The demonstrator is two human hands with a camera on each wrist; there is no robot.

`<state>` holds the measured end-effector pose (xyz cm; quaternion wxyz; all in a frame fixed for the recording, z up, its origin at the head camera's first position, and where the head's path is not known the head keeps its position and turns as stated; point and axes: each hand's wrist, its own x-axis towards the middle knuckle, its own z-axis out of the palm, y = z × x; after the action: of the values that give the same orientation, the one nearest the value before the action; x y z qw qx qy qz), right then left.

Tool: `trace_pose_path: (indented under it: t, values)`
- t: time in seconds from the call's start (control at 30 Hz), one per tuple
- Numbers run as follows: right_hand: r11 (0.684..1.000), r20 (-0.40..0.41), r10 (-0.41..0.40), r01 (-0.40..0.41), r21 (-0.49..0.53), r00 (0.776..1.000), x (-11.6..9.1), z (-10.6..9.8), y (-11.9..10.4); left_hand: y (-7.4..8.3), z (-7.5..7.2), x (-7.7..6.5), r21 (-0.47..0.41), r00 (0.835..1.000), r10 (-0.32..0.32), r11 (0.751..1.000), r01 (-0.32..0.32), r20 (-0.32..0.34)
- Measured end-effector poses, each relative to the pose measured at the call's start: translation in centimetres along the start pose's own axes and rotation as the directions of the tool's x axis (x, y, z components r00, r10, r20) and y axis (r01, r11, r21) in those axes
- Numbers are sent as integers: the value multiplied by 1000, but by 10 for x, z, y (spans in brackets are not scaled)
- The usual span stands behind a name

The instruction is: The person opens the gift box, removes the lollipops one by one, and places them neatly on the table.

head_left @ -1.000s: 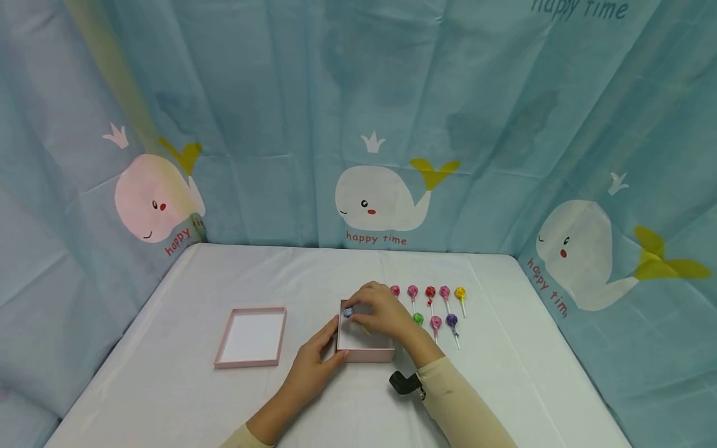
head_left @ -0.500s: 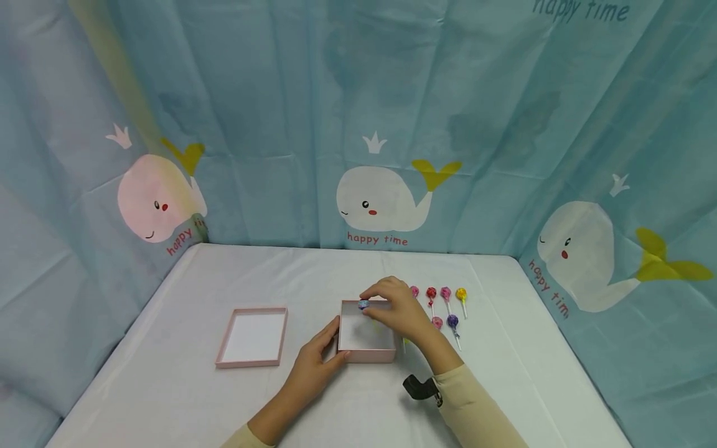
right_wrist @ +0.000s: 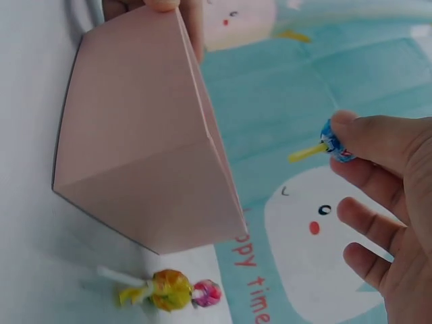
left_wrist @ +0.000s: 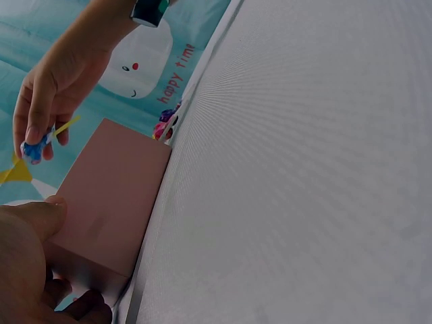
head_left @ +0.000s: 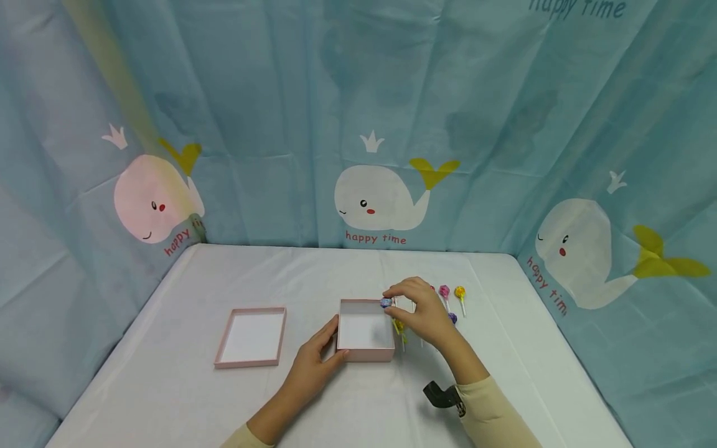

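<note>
My left hand (head_left: 315, 361) holds a pink open-topped box (head_left: 366, 355) at its left side and near left corner, thumb toward the front. The inside of the box looks white. Between thumb and forefinger of my right hand (head_left: 421, 312) is a blue-wrapped lollipop (right_wrist: 334, 140), pinched by its candy head, its short yellow stick pointing toward the box in the right wrist view. This hand hovers by the box's far right corner. On the table just right of the box lies a yellow lollipop (right_wrist: 171, 290), with a pink lollipop (right_wrist: 208, 293) behind it.
Left of the box lies a shallow pink lid (head_left: 247, 363), inner side up. Several lollipops lie right of the box, partly hidden by my right hand, among them another yellow lollipop (head_left: 460, 292) and a purple lollipop (head_left: 452, 318). A whale-print curtain (head_left: 269, 124) stands behind the table.
My right hand has moved right, from over the inside of the box to its right rim, still pinching the blue lollipop. My left hand and the box have stayed put.
</note>
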<state>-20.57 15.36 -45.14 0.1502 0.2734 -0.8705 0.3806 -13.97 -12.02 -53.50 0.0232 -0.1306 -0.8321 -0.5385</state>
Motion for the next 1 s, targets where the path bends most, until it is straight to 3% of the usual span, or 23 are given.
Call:
trace_pose_path:
  t: [0.53,1.0]
  values:
    - [998,-105,63,-66,-21,992,-29,-33,11,-1,0,-1,-20,1000,16,1000,-15,12]
    - [984,-184,169,-175,-16,968,-48,-52,44,-4,0,-1,-17,1000,19,1000,-19,5]
